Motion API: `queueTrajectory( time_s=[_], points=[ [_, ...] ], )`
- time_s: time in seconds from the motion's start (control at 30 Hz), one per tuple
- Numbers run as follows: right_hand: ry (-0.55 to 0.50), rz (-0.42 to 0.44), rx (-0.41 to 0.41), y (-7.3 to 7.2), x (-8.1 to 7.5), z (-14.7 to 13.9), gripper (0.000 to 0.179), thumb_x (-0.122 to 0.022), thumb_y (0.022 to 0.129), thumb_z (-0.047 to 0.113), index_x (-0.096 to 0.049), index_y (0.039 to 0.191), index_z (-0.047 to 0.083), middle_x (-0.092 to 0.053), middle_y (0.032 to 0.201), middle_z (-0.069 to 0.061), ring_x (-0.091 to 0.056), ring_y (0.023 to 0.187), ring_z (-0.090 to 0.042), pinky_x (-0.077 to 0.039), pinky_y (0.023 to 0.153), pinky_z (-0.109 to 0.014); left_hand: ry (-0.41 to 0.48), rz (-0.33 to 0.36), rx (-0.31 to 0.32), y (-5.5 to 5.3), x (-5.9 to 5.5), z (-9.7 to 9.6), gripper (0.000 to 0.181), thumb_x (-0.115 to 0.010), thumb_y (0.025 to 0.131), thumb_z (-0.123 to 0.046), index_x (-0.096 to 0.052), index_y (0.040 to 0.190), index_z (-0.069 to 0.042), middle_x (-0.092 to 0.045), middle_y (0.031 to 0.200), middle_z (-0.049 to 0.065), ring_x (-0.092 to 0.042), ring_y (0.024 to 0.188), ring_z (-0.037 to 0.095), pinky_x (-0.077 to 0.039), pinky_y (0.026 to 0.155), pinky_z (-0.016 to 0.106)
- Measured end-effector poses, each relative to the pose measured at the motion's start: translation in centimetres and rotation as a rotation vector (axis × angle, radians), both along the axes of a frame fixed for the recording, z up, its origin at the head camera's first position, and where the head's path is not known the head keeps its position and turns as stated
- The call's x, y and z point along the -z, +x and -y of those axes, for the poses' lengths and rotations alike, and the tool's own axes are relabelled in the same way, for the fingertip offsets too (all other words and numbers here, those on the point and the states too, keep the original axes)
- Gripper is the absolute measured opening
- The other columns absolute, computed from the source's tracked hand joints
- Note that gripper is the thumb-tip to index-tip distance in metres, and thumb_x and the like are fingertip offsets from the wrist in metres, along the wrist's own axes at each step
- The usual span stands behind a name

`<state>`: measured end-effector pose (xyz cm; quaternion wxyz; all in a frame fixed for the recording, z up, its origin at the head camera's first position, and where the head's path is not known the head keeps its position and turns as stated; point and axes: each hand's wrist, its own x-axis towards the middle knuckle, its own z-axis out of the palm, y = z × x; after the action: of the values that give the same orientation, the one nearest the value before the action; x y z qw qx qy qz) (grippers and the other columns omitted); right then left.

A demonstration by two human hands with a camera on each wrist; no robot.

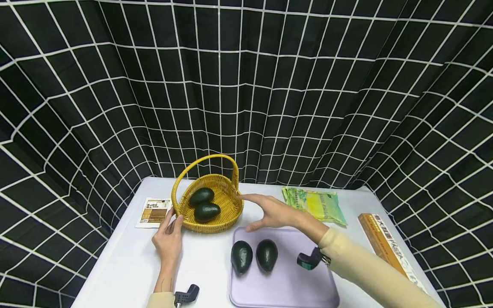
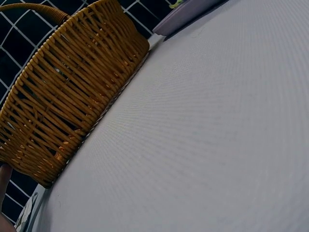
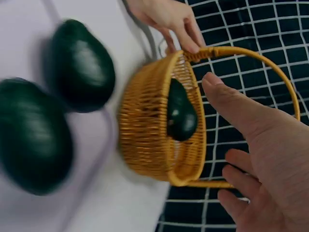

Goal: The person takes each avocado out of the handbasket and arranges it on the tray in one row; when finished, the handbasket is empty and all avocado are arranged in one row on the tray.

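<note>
A yellow wicker basket (image 1: 230,217) with an arched handle stands at the back of the table, two dark green avocados (image 1: 207,211) lying in it. At the basket's left side, my left hand (image 1: 169,239) pinches the rim near the foot of the handle, thumb in front. My right hand (image 1: 275,211) is spread by the basket's right rim, holding nothing; in the right wrist view its thumb and fingers (image 3: 236,179) stand apart. Two more avocados (image 1: 267,255) lie side by side on a pale purple tray (image 1: 300,284) below my right hand.
Left of the basket lies a flat brown-and-white packet (image 1: 152,212). A green and yellow bag (image 1: 317,205) lies behind the tray, and a long pasta box (image 1: 389,246) along the right edge. A black gridded curtain (image 1: 246,94) hangs close behind the table.
</note>
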<state>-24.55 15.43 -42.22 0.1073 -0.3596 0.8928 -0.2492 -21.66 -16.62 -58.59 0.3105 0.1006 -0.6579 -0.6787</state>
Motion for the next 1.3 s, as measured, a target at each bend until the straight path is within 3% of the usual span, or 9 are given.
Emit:
queueTrajectory(
  time_s=[0.2,0.47,0.73,1.03,1.3],
  points=[
    [0.021,0.084,-0.073,-4.0,-1.4,4.2,0.088,-0.089,0.084,0.038,-0.048,0.155,0.008,-0.057,0.154,-0.011,-0.053,0.144,-0.026,-0.043,0.127,-0.042,0.005,0.009,0.022,0.1,-0.4,-0.2,0.043,-0.078,0.095,-0.014,-0.068,0.136,-0.007,-0.067,0.138,0.022,-0.07,0.102,-0.006,-0.059,0.095,0.012],
    [0.054,0.155,-0.087,-7.3,-0.5,8.7,0.074,-0.088,0.086,0.036,-0.058,0.148,0.008,-0.062,0.15,-0.008,-0.055,0.142,-0.024,-0.048,0.123,-0.038,-0.003,0.021,0.03,-0.1,-1.3,-0.7,0.043,-0.075,0.096,-0.005,-0.066,0.137,-0.001,-0.066,0.138,0.024,-0.069,0.105,-0.001,-0.059,0.096,0.012],
    [0.093,0.209,-0.123,-8.6,0.1,11.9,0.065,-0.088,0.087,0.023,-0.061,0.144,0.006,-0.062,0.149,-0.01,-0.058,0.139,-0.028,-0.049,0.122,-0.037,-0.01,-0.009,0.031,1.2,-3.3,-1.1,0.042,-0.073,0.096,0.001,-0.064,0.136,0.006,-0.064,0.135,0.033,-0.071,0.103,-0.002,-0.059,0.096,0.012],
    [0.302,0.091,-0.137,-8.5,1.2,14.2,0.053,-0.086,0.088,0.022,-0.069,0.138,0.013,-0.068,0.142,-0.003,-0.062,0.133,-0.021,-0.055,0.113,-0.026,-0.036,-0.016,0.015,1.2,-3.3,-1.0,0.041,-0.074,0.096,-0.001,-0.065,0.136,0.003,-0.066,0.134,0.029,-0.07,0.102,-0.004,-0.059,0.096,0.012],
    [0.41,0.02,-0.045,-8.3,2.5,14.7,0.053,-0.082,0.091,0.043,-0.07,0.136,0.017,-0.073,0.109,-0.001,-0.065,0.097,-0.011,-0.06,0.084,-0.023,-0.035,-0.023,0.008,1.2,-3.0,-0.7,0.042,-0.073,0.096,0.001,-0.064,0.137,0.006,-0.064,0.134,0.034,-0.069,0.101,-0.007,-0.057,0.096,0.01]
  ],
)
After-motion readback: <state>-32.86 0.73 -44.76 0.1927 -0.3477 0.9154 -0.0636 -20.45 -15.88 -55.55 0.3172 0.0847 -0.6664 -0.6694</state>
